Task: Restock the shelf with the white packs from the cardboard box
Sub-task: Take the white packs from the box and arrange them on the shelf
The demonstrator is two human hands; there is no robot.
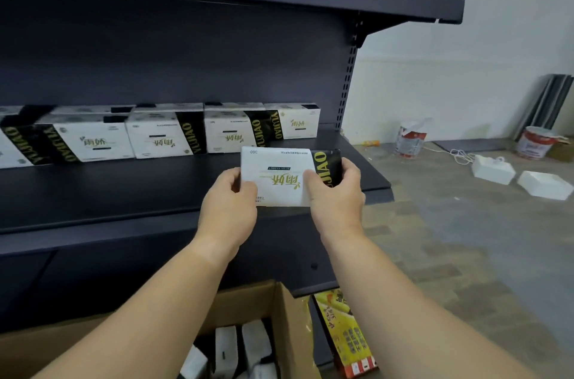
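While the left hand [236, 192] and right hand [334, 189] pinch a white pack [279, 175] by its ends above the shelf [124, 192] near its right edge, it should go down square beside the back-edge row [161, 133], the cardboard box [279, 313] below holding more.

Both hands [230, 198] [337, 192] forward, grip closed

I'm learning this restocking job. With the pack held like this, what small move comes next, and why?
Probably carry the held pack, gripped by the left hand and right hand, forward and set it down on the shelf. The row of packs stands along the back, and bare shelf lies just ahead of it.
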